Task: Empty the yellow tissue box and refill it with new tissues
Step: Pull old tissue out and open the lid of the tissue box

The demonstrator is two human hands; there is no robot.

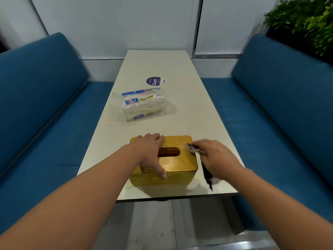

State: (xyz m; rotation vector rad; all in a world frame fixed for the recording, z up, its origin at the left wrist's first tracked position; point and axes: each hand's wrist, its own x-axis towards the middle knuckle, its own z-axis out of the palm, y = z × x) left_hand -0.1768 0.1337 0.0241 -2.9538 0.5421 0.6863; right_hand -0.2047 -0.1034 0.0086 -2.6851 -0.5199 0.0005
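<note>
Blue benches (45, 98) flank white table (198, 112); pale walls (115, 22)

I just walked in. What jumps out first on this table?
The yellow tissue box at the near end of the white table, with the left hand steadying its lid and the right hand holding a dark cloth at its right edge. Farther back lies a wrapped pack of tissues.
</note>
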